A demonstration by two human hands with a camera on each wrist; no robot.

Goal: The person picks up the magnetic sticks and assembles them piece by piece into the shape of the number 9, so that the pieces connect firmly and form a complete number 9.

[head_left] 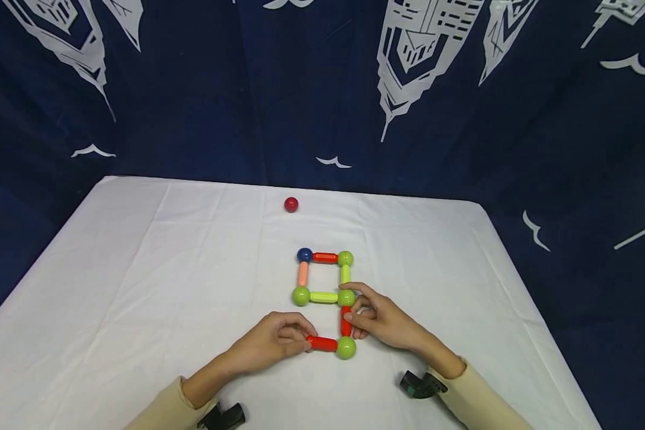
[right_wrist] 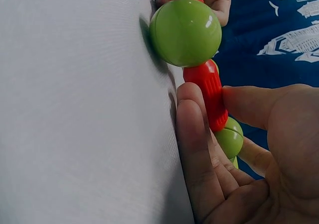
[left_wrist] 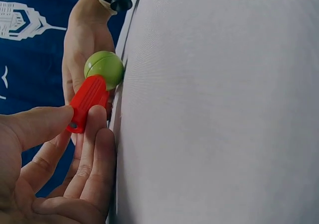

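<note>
Short rods and balls form a square on the table, with a tail toward the front. The square joins a blue ball (head_left: 304, 255), green balls (head_left: 301, 296), a red rod (head_left: 325, 258), a pink rod (head_left: 303, 274) and yellow-green rods (head_left: 323, 297). From its near right corner a red rod (right_wrist: 208, 97) runs to the nearest green ball (head_left: 346, 347). My right hand (head_left: 384, 319) pinches that rod between thumb and fingers, its index finger at the corner ball. My left hand (head_left: 271, 343) pinches the free end of another red rod (left_wrist: 88, 102), whose other end meets the nearest green ball.
A single red ball (head_left: 291, 205) lies near the back edge of the white-covered table (head_left: 140, 269). Behind the table hangs a dark blue curtain (head_left: 193, 107) with white building prints. Dark camera mounts (head_left: 422, 385) sit at both wrists.
</note>
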